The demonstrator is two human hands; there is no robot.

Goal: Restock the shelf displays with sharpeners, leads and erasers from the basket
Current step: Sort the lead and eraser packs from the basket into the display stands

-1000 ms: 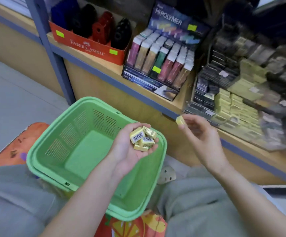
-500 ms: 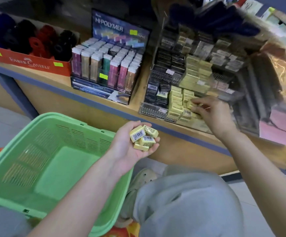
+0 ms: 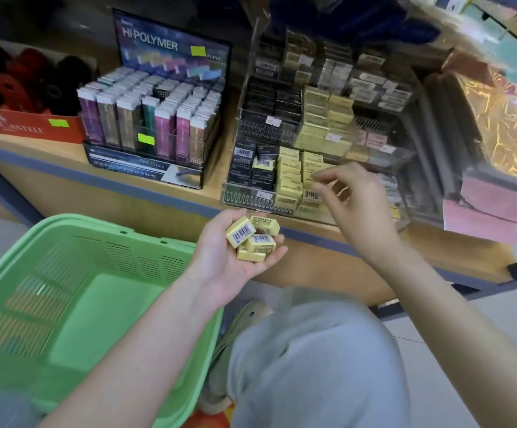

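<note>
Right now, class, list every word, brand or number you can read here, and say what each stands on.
"HI-POLYMER": display header card.
"CASTELL": red box front; the word before it is cut off.
"body for precise erasing": display base, partly blurred.
Print and barcodes on the yellow erasers in the left hand: too small.
Green stickers: nothing readable.

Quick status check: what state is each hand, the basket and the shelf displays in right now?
Left hand: palm up, holds yellow erasers.
Right hand: fingers loosely curled, nothing seen in it.
Eraser display: stocked, right hand at its lower yellow rows.
Green basket: upright, no stock visible inside.
Lead display: rows full.
</note>
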